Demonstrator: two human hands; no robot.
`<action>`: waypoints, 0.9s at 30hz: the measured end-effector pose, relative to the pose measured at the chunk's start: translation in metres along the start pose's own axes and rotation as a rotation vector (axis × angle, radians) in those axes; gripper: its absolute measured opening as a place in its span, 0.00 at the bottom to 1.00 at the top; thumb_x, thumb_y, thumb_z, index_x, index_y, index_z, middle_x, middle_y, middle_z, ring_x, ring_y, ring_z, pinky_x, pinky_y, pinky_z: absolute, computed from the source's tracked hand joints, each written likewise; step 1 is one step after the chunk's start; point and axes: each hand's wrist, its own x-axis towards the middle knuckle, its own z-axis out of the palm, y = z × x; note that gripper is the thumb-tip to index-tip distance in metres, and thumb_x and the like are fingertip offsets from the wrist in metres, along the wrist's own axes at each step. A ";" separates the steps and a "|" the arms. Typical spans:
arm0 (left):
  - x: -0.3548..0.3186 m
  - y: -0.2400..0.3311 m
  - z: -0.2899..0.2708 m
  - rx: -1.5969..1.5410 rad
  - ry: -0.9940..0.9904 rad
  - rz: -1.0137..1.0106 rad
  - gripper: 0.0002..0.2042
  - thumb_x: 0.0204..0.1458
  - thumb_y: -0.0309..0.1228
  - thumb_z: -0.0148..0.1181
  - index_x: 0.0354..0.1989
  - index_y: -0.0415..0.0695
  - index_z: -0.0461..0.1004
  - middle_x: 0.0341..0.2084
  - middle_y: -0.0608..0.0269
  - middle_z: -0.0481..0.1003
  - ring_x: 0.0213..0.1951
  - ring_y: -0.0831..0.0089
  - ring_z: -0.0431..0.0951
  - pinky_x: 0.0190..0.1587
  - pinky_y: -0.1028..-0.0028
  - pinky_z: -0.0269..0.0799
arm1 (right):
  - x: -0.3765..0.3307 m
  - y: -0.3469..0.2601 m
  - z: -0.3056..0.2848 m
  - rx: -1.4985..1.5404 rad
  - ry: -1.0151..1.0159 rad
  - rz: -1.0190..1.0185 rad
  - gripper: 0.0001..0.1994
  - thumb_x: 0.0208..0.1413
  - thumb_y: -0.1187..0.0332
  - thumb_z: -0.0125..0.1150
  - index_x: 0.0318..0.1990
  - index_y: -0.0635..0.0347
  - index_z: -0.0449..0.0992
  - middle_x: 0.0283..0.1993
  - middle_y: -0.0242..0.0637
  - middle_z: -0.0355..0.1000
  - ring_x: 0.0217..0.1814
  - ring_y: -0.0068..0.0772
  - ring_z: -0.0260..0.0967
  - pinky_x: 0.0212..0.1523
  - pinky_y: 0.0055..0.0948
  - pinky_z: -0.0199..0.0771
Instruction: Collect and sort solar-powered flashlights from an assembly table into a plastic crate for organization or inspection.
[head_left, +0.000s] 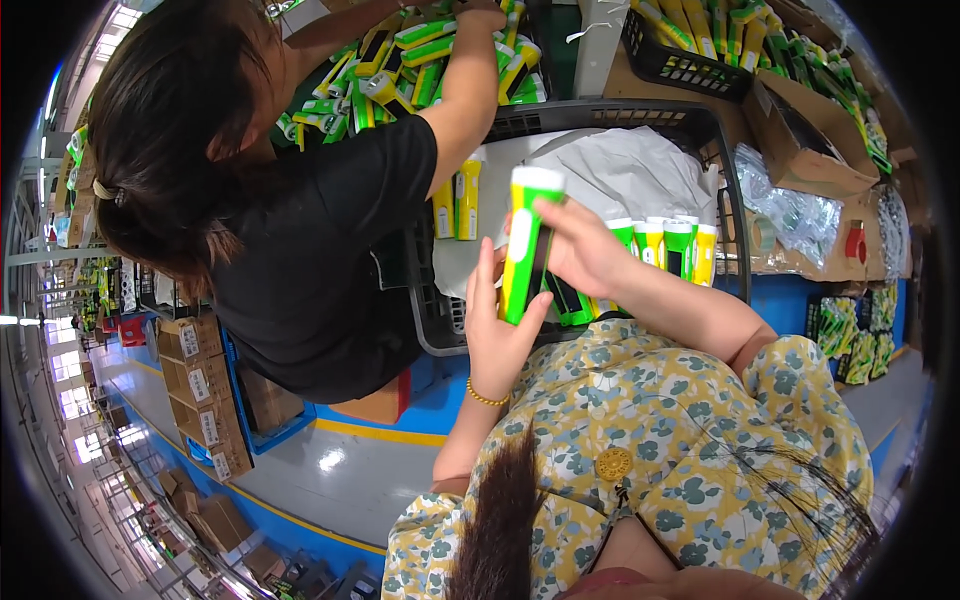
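Note:
Between my two hands a green flashlight [522, 245] with a white head is held upright, head at the top. My left hand [500, 335] grips its lower end, the thumb on one side and the fingers on the other. My right hand [585, 250] holds the upper body near the head, with its fingers partly hidden. Below the flashlight stands a black plastic crate [735, 215] lined with white paper [620, 165]. Yellow flashlights [467, 200] lie at the crate's left side, and several green and yellow ones [678, 248] are lined up at its near right.
At my left, a person in a black shirt [330, 200] reaches over a heap of green and yellow flashlights [425, 50]. A cardboard box [820, 150], clear plastic wrap [790, 215] and another black crate [690, 72] of flashlights stand at the right.

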 end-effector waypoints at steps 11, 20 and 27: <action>-0.006 0.022 -0.007 0.175 0.160 0.226 0.24 0.37 0.24 0.68 0.46 0.34 0.71 0.41 0.51 0.73 0.44 0.59 0.74 0.50 0.66 0.66 | -0.015 -0.009 0.007 0.292 -0.150 -0.061 0.24 0.56 0.64 0.55 0.58 0.56 0.56 0.47 0.40 0.65 0.55 0.37 0.62 0.58 0.42 0.61; -0.001 0.025 -0.019 0.261 0.095 0.385 0.26 0.36 0.28 0.70 0.47 0.35 0.70 0.48 0.52 0.72 0.53 0.54 0.69 0.58 0.54 0.56 | -0.037 0.004 0.006 0.225 -0.180 0.119 0.23 0.56 0.73 0.50 0.59 0.59 0.55 0.57 0.46 0.62 0.63 0.44 0.56 0.63 0.44 0.56; 0.002 0.026 -0.021 0.237 0.078 0.429 0.24 0.35 0.33 0.71 0.44 0.41 0.72 0.46 0.56 0.73 0.55 0.53 0.67 0.61 0.50 0.48 | -0.039 0.017 -0.003 0.404 -0.189 0.247 0.20 0.59 0.68 0.44 0.58 0.61 0.57 0.61 0.46 0.58 0.64 0.38 0.57 0.65 0.42 0.54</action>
